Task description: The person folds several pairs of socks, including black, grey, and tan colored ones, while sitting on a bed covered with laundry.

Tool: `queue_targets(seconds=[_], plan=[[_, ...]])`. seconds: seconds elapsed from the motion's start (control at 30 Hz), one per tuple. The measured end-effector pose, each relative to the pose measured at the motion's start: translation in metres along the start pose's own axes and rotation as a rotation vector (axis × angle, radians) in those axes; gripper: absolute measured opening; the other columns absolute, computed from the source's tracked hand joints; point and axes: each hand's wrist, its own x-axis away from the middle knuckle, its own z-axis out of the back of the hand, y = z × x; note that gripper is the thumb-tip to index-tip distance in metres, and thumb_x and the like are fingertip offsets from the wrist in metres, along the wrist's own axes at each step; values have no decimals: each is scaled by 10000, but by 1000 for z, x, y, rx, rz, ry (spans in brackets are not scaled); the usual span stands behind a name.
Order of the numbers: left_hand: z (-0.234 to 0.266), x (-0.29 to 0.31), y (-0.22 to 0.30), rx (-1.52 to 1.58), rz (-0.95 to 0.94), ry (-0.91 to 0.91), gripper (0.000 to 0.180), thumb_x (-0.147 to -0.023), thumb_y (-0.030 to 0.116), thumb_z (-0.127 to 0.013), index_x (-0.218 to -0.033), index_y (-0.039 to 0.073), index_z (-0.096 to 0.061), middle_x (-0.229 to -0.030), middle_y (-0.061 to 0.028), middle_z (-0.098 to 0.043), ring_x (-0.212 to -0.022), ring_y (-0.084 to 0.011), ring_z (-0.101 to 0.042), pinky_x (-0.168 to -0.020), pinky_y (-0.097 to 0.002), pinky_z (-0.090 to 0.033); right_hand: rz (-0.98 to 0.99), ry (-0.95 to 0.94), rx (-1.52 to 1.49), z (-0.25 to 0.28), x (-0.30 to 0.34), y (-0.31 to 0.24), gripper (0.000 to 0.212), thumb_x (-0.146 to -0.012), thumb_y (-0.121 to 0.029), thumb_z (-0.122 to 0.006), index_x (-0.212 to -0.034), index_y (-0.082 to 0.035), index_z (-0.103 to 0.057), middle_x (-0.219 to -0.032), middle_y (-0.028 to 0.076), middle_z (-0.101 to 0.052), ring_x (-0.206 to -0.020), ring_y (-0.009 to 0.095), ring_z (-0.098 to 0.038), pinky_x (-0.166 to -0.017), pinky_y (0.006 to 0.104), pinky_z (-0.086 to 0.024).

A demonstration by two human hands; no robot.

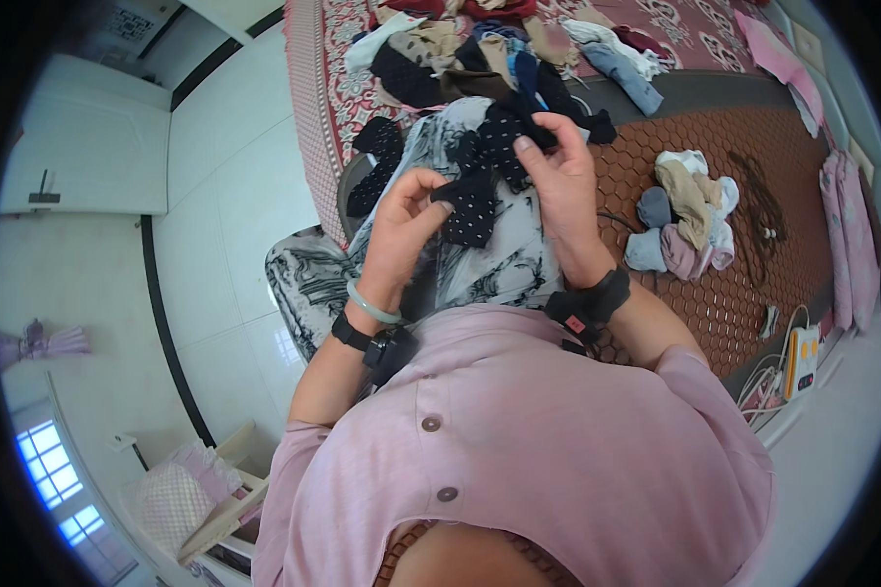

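Observation:
Over my lap, my left hand [408,227] pinches the edge of a black sock with small white dots [472,207]. My right hand [565,186] is closed with thumb and fingers on more of the black dotted cloth, a little higher and to the right. Whether both hands hold one sock or two, I cannot tell. Another black dotted piece [377,161] lies beside my left leg. Beneath the hands are my grey-and-white patterned trousers [499,269].
A heap of mixed socks and clothes [480,59] spreads across the far bed cover. Several rolled socks [690,210] sit on the brown honeycomb mat [646,152] at right, near a dark cord [759,196]. A white-and-orange box [803,362] with cables lies at lower right.

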Motion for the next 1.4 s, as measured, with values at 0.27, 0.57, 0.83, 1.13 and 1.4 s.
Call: queue_targets(seconds=[0.27,0.57,0.83,1.13,1.4], plan=[[19,21,2,131,-112,176,192,-870,-53,-565,-1029,53,-553,-940,18,-577,-846,-52,-560,-743,-181,-470,-30,-359,110,-56,26,26,275,-857,73,-598,-1119,-12,-608,-1117,34,-562,-1067,124,-538,-947,248,-417],[39,32,-8,149,-267,452,181,-890,-56,-556,-1042,40,-532,-938,12,-539,-859,-51,-538,-766,-186,-441,-224,-572,133,-83,44,28,188,-919,-59,-650,-1079,28,-602,-1070,41,-515,-940,96,-538,-751,220,-486],[52,32,-22,35,-282,560,206,-880,-84,-522,-1065,6,-514,-904,-41,-576,-860,-89,-571,-770,-222,-463,-144,-453,355,-97,42,56,54,-902,-49,-616,-909,1,-598,-859,21,-585,-768,71,-535,-630,198,-433],[66,34,-54,-41,-230,612,142,-908,-26,-487,-973,25,-602,-887,1,-607,-818,-48,-575,-712,-194,-475,-598,-290,-308,-122,49,46,66,-956,-56,-534,-931,-49,-595,-860,22,-648,-766,103,-632,-699,258,-528],[66,43,-46,630,-210,386,124,-905,-1,-528,-1005,42,-588,-887,22,-576,-806,-42,-557,-714,-189,-466,-880,-561,-314,-125,54,38,133,-991,-120,-537,-1062,-23,-595,-974,50,-669,-838,116,-675,-735,250,-573]])
